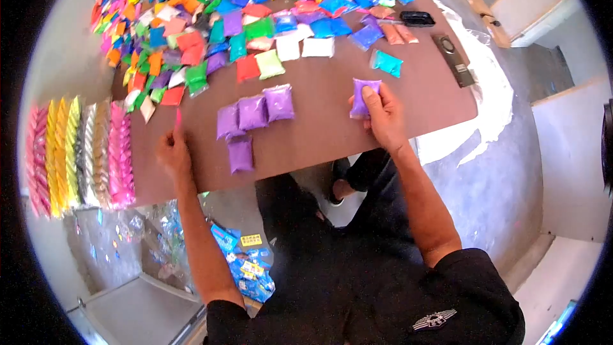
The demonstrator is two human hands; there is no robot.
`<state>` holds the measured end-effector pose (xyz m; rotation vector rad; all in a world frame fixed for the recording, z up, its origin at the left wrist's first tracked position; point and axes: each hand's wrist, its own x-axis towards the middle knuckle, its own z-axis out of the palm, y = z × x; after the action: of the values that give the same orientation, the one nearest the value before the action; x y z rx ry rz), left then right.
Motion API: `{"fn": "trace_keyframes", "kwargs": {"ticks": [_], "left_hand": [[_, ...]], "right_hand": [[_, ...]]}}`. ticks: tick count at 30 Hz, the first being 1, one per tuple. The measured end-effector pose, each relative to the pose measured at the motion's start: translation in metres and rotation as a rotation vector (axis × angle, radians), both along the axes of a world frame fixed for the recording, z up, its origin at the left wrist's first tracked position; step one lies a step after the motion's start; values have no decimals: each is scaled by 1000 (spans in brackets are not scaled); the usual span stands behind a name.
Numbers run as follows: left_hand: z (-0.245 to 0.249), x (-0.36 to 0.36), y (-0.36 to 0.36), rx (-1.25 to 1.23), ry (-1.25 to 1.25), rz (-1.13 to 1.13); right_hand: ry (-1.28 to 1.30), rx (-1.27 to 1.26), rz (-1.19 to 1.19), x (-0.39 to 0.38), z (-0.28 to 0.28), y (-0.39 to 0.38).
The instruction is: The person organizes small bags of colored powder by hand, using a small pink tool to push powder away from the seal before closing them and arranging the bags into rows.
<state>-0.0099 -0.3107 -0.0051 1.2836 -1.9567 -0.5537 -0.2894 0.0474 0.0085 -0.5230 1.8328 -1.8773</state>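
My right hand (387,117) grips a small purple packet (361,99), thumb across its front, above the right part of the brown table (332,128). At the table's left front, my left hand (174,153) has its fingers pinched around a thin pink strip (178,119) that points away from me. Between the hands lie several purple packets: a row of three, with the middle one (253,113) touching its neighbours, and a lower packet (241,155) just in front of them. A teal packet (387,62) lies beyond my right hand.
A heap of coloured packets (255,32) covers the table's far side. Bagged twisted bundles (80,153) line the left end. At the right are a black tray (417,19) and a dark flat device (454,61). Blue printed packaging (252,275) sits below the front edge.
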Motion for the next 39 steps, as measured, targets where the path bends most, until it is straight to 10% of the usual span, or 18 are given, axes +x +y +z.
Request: {"fn": "trace_keyframes", "kwargs": {"ticks": [39], "left_hand": [[4, -8, 11, -275, -114, -111]], "right_hand": [[552, -92, -30, 14, 4, 0]]}}
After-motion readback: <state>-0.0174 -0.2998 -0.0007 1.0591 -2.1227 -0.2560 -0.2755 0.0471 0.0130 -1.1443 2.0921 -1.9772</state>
